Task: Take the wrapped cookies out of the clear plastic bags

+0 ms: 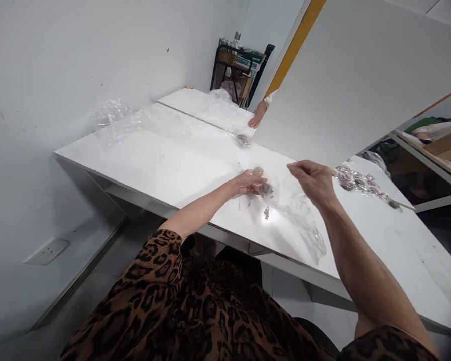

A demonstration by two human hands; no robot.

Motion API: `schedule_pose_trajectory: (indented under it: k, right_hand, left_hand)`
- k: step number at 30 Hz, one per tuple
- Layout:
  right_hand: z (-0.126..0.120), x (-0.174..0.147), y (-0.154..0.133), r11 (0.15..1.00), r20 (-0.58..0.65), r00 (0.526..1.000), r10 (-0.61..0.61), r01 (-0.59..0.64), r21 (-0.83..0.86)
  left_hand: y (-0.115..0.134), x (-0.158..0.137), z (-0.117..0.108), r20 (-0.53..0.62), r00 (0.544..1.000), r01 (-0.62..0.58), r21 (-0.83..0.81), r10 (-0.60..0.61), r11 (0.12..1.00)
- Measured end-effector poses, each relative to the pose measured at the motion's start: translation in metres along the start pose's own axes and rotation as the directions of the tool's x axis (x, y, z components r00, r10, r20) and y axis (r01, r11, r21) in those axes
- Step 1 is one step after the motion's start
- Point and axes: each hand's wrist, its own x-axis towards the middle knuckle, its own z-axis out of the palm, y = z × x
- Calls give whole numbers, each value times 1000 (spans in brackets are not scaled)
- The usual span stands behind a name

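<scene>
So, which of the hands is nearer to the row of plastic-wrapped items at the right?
Right. The right hand is just left of the plastic-wrapped items in the picture; the left hand is farther left, at a small greyish piece.

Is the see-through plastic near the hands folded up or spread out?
Spread out, but wrinkled: the plastic lies loosely over the white table, crinkly and uneven, not in a neat folded stack.

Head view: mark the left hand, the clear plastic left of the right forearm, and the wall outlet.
Left hand (247, 183): head view, middle of the hand.
Clear plastic (312, 234): head view, crumpled part.
Wall outlet (48, 250): head view, middle of its faceplate.
</scene>
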Motion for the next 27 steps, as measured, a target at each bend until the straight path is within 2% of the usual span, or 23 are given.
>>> schedule_pose_trajectory:
  k: [4, 7, 12, 17, 20, 24, 27]
  right_hand:
    - [-21, 14, -4, 999, -94, 994, -48, 49, 2]
    - [-33, 22, -9, 991, -171, 976, -132, 125, -52]
    - [-41, 28, -21, 976, -242, 948, -208, 184, -121]
    - [-50, 33, -30, 968, -327, 912, -249, 219, -125]
    - [-60, 39, -33, 953, -366, 880, -302, 269, -138]
    - [-78, 49, -32, 906, -408, 812, -417, 336, -257]
    - [-92, 54, -34, 859, -411, 771, -487, 337, -385]
  left_hand:
    - [3, 3, -1, -90, 995, 44, 10, -43, 999]
    - [5, 2, 0, -136, 989, 60, -16, -61, 998]
    - [7, 0, 1, -88, 994, 58, -50, -62, 997]
    - [4, -1, 3, -210, 975, -54, 97, 74, 994]
    - [3, -4, 5, -185, 974, -93, 204, 131, 975]
    - [2, -3, 4, -195, 966, -107, 303, 172, 947]
    - [0, 3, 0, -217, 956, -116, 335, 196, 935]
